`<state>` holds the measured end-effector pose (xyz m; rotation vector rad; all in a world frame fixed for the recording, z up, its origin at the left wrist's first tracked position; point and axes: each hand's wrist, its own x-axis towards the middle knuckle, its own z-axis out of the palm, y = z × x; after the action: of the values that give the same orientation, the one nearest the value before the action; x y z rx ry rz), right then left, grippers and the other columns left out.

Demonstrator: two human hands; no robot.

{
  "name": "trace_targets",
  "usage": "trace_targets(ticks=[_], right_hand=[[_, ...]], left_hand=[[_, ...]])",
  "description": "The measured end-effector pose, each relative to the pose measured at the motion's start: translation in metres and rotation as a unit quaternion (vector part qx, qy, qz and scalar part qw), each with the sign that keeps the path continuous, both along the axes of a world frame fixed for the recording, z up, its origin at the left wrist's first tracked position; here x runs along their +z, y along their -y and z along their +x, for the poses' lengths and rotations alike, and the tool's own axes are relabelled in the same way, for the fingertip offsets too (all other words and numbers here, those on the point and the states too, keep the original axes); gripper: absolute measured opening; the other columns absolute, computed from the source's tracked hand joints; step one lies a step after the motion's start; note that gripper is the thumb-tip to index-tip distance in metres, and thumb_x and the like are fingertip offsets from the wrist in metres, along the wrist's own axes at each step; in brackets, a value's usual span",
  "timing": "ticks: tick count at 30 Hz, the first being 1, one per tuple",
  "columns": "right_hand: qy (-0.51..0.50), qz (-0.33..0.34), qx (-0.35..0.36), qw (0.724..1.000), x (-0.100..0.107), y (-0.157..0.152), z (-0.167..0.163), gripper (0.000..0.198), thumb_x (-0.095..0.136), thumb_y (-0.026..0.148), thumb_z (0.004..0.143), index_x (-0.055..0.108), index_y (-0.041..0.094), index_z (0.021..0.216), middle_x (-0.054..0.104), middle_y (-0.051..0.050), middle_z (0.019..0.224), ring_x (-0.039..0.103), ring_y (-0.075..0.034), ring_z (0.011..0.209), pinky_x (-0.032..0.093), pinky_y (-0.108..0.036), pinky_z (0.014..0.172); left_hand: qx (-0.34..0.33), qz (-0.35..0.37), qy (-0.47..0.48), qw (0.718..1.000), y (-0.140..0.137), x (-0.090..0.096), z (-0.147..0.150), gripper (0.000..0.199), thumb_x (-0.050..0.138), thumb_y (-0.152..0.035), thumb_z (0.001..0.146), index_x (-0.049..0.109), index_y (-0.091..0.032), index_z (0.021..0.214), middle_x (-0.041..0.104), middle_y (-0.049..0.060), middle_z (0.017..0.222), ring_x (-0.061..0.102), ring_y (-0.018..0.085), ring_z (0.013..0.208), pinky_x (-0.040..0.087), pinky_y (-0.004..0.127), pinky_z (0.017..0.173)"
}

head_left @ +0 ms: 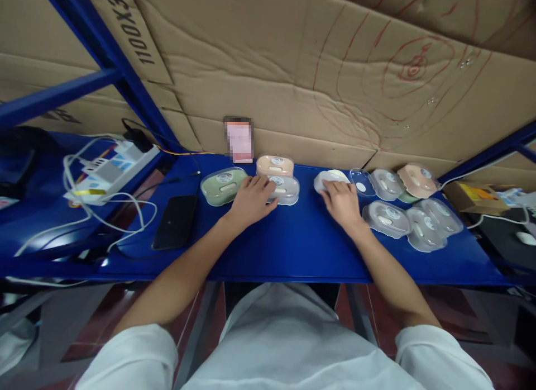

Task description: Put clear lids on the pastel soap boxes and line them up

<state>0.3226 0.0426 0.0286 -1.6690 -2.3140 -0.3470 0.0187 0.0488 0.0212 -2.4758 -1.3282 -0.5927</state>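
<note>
My left hand (254,200) reaches over the left end of a grey plastic soap box (288,190), its thumb and index finger on either side of that end. Touching or very near its other fingers is a green soap box (223,188) with a clear lid and round label. A peach soap box (274,166) stands just behind the grey one. To the right, my right hand (341,202) curls its fingers over a whitish soap box (320,180) and covers part of it. Something pale yellow (337,174) shows behind those fingers.
Several more soap boxes (427,229) and a loose clear lid (362,182) lie on the blue table (288,250) at right. A black phone (175,222), white cables (138,211) and a power strip (117,166) are at left. A lit screen (240,139) leans against the cardboard (259,60).
</note>
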Motion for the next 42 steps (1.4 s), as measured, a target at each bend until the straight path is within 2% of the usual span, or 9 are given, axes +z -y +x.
trace_targets(ticks=[6, 12, 15, 19, 24, 30, 36, 38, 42], right_hand=[[-0.056, -0.089, 0.179, 0.978, -0.007, 0.016, -0.028, 0.044, 0.041, 0.043, 0.116, 0.072, 0.021, 0.137, 0.075, -0.011, 0.137, 0.068, -0.028, 0.123, 0.044, -0.043, 0.106], [-0.047, -0.077, -0.068, 0.994, -0.005, -0.006, 0.008, 0.049, 0.04, 0.038, 0.114, 0.062, 0.009, 0.147, 0.069, -0.024, 0.142, 0.063, -0.04, 0.133, 0.043, -0.054, 0.111], [-0.038, -0.127, -0.075, 0.988, -0.006, -0.009, 0.016, 0.043, 0.048, 0.035, 0.11, 0.065, 0.01, 0.14, 0.073, -0.025, 0.133, 0.067, -0.041, 0.126, 0.047, -0.054, 0.107], [-0.051, -0.172, -0.005, 0.984, -0.003, -0.007, 0.02, 0.027, 0.058, 0.023, 0.104, 0.069, 0.021, 0.128, 0.079, -0.012, 0.122, 0.075, -0.029, 0.112, 0.052, -0.041, 0.1], [-0.13, -0.278, 0.117, 0.945, 0.007, -0.005, 0.034, 0.046, 0.064, 0.004, 0.083, 0.069, 0.024, 0.124, 0.082, -0.003, 0.116, 0.077, -0.022, 0.104, 0.054, -0.028, 0.088], [-0.196, -0.314, 0.187, 0.91, 0.011, -0.007, 0.038, 0.052, 0.064, 0.011, 0.079, 0.07, 0.023, 0.129, 0.081, -0.006, 0.118, 0.077, -0.026, 0.108, 0.057, -0.036, 0.094], [-0.225, -0.199, 0.065, 0.952, 0.012, -0.015, 0.065, 0.044, 0.048, 0.044, 0.108, 0.062, 0.021, 0.143, 0.08, -0.012, 0.117, 0.077, -0.03, 0.103, 0.06, -0.047, 0.095], [-0.191, -0.211, 0.012, 0.959, 0.009, -0.016, 0.072, 0.05, 0.044, 0.052, 0.11, 0.062, 0.022, 0.144, 0.08, -0.013, 0.119, 0.077, -0.031, 0.104, 0.06, -0.048, 0.096], [-0.289, -0.319, -0.019, 0.903, 0.001, -0.014, 0.067, 0.062, 0.034, 0.064, 0.111, 0.056, 0.023, 0.153, 0.08, -0.013, 0.117, 0.08, -0.027, 0.09, 0.068, -0.042, 0.079]], left_hand=[[-0.147, -0.049, 0.013, 0.988, 0.007, -0.007, 0.012, 0.019, 0.054, -0.019, 0.104, 0.069, -0.016, 0.115, 0.071, 0.014, 0.121, 0.068, 0.03, 0.112, 0.053, 0.044, 0.1], [-0.27, -0.09, 0.006, 0.959, 0.024, -0.025, 0.027, 0.049, 0.061, -0.03, 0.106, 0.055, -0.017, 0.153, 0.054, 0.017, 0.161, 0.056, 0.034, 0.143, 0.046, 0.048, 0.117], [-0.266, -0.086, -0.014, 0.96, 0.027, -0.024, 0.029, 0.041, 0.063, -0.035, 0.106, 0.063, -0.017, 0.143, 0.059, 0.017, 0.155, 0.058, 0.035, 0.138, 0.047, 0.048, 0.112], [-0.255, -0.067, -0.014, 0.965, 0.022, -0.014, 0.026, 0.021, 0.064, -0.035, 0.107, 0.071, -0.017, 0.113, 0.072, 0.013, 0.125, 0.065, 0.031, 0.121, 0.05, 0.045, 0.104], [-0.285, -0.11, 0.116, 0.945, 0.018, -0.006, 0.019, 0.019, 0.06, -0.035, 0.11, 0.067, -0.018, 0.111, 0.072, 0.01, 0.119, 0.068, 0.024, 0.113, 0.055, 0.038, 0.102], [-0.273, -0.13, 0.152, 0.941, 0.019, -0.011, 0.018, 0.021, 0.057, -0.038, 0.111, 0.064, -0.019, 0.117, 0.07, 0.01, 0.123, 0.069, 0.025, 0.117, 0.058, 0.039, 0.101], [-0.244, -0.088, 0.147, 0.954, 0.017, -0.019, 0.037, 0.023, 0.052, -0.037, 0.113, 0.063, -0.019, 0.118, 0.069, 0.011, 0.121, 0.068, 0.025, 0.117, 0.058, 0.041, 0.103], [-0.243, -0.079, 0.133, 0.958, 0.015, -0.022, 0.044, 0.022, 0.05, -0.035, 0.113, 0.064, -0.018, 0.119, 0.068, 0.012, 0.122, 0.068, 0.026, 0.117, 0.058, 0.042, 0.104], [-0.247, -0.074, 0.083, 0.963, 0.012, -0.028, 0.051, 0.022, 0.05, -0.032, 0.113, 0.064, -0.018, 0.121, 0.066, 0.013, 0.126, 0.065, 0.027, 0.123, 0.056, 0.043, 0.108]])
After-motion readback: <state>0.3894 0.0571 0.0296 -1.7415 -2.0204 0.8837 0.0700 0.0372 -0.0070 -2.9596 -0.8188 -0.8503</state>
